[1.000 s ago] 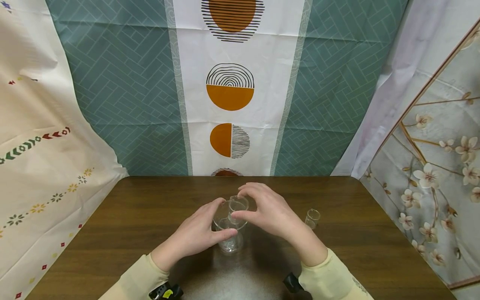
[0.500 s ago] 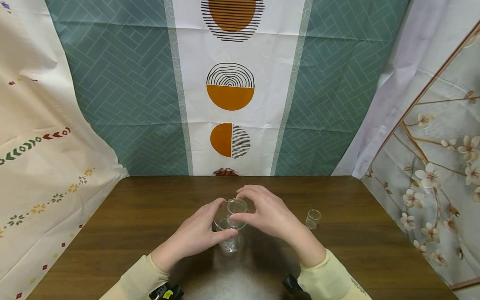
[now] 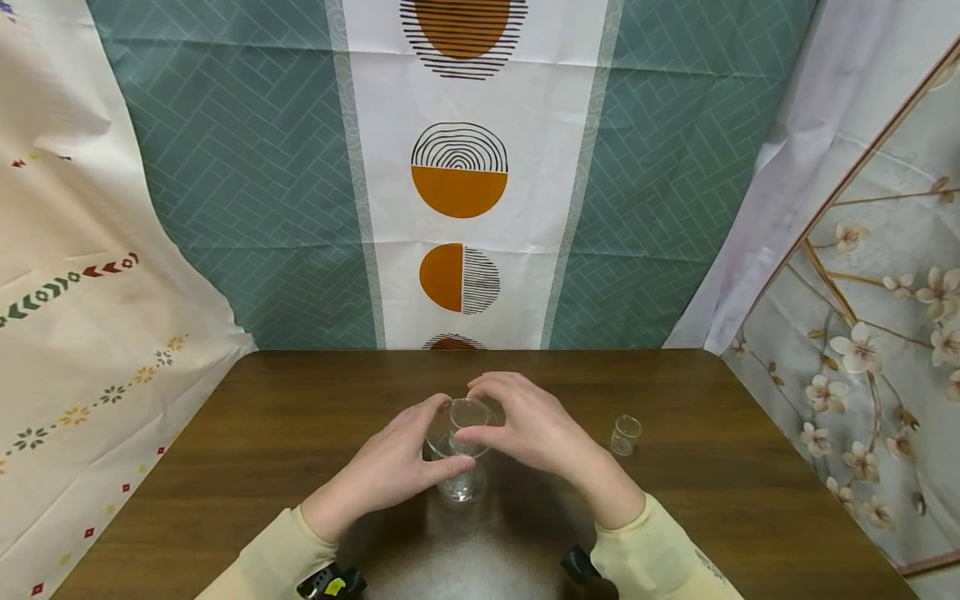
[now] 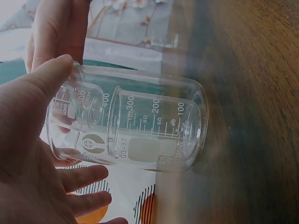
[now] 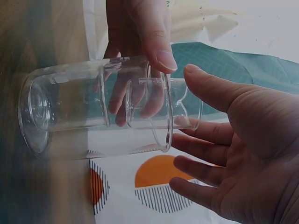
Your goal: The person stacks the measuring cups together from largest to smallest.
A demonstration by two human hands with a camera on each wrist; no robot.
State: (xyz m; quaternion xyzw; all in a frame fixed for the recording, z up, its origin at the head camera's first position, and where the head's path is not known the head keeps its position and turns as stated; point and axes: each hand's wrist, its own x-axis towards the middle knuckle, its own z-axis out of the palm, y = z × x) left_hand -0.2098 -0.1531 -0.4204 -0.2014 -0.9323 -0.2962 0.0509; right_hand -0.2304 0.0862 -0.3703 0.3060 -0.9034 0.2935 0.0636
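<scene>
A large clear glass beaker with white markings stands upright on the table. Inside it, at the bottom, sits a medium beaker. My left hand grips the large beaker near its rim, thumb on the near side and fingers on the far side. My right hand pinches a smaller beaker near its top between thumb and fingers. That smaller beaker is upright, its lower part inside the large beaker's mouth and its rim above it. In the right wrist view its base is apart from the medium beaker's rim.
A tiny beaker stands upright on the wooden table, to the right of my right hand. Patterned cloths hang behind the table and at both sides.
My right hand has moved slightly left with the smaller beaker, which is now more centred over the large beaker's mouth. The left hand and the large beaker stay in place.
</scene>
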